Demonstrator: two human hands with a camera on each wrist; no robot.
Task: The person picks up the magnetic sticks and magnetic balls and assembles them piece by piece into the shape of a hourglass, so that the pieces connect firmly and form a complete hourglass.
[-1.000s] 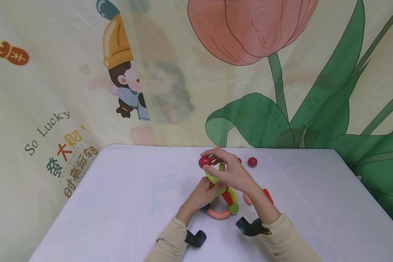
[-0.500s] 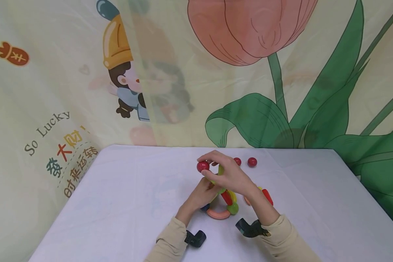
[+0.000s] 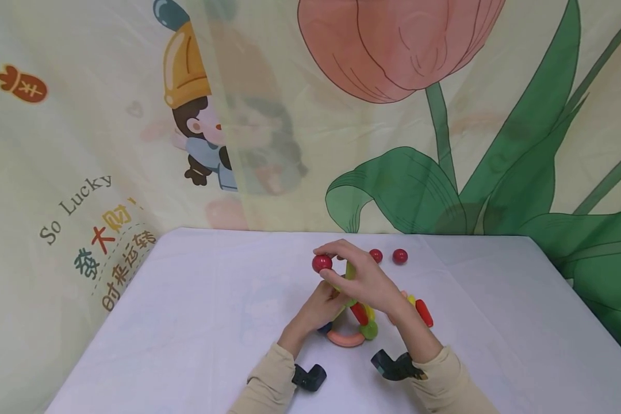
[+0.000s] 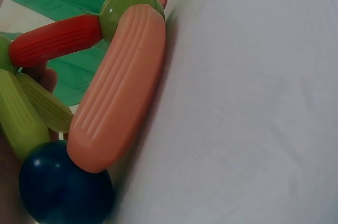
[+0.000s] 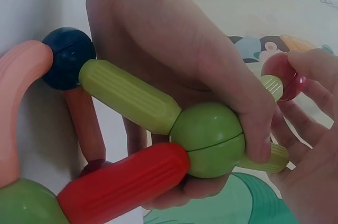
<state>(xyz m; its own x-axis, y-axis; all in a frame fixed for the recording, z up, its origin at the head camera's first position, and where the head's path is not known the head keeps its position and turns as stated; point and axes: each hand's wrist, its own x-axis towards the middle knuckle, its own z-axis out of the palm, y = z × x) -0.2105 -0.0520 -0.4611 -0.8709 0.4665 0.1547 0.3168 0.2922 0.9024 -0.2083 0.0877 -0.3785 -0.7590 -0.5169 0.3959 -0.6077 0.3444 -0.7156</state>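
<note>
Nearest, two beige sleeves (image 3: pixel 271 382) reach in over the white-covered table (image 3: pixel 202 333), a black wrist camera (image 3: pixel 310 378) strapped at each cuff. Just ahead of them, about midway between the table's left and right edges, stands a toy structure of balls and ribbed rods. At its near side a curved pink rod (image 3: pixel 345 339) links a dark blue ball (image 5: pixel 68 58) to a green ball (image 3: pixel 370 330); a straight red rod (image 5: pixel 124 184) runs from that green ball up to an upper green ball (image 5: pixel 208 140), and a lime rod (image 5: pixel 129 97) joins the upper one to the blue. A yellow rod (image 3: pixel 370 312) shows partly beside the red one.

The left hand (image 3: pixel 321 302) grips the structure by its upper part, fingers and thumb wrapped about the upper green ball and the rods there. Above it, the right hand (image 3: pixel 364 279) holds a glossy red ball (image 3: pixel 322 264) in a narrow pinch between thumb and fingertips — close to the tip of another lime rod (image 5: pixel 273 86), though whether they touch cannot be told.

Toward the right edge, partly behind the right forearm, lie loose rods, among them a red rod piece (image 3: pixel 424 313). Farther off, near the far edge, rest two more red balls (image 3: pixel 400 256) — side by side but apart. Beyond that edge hangs a fabric backdrop (image 3: pixel 269 213) printed with a big pink tulip (image 3: pixel 398 46).
</note>
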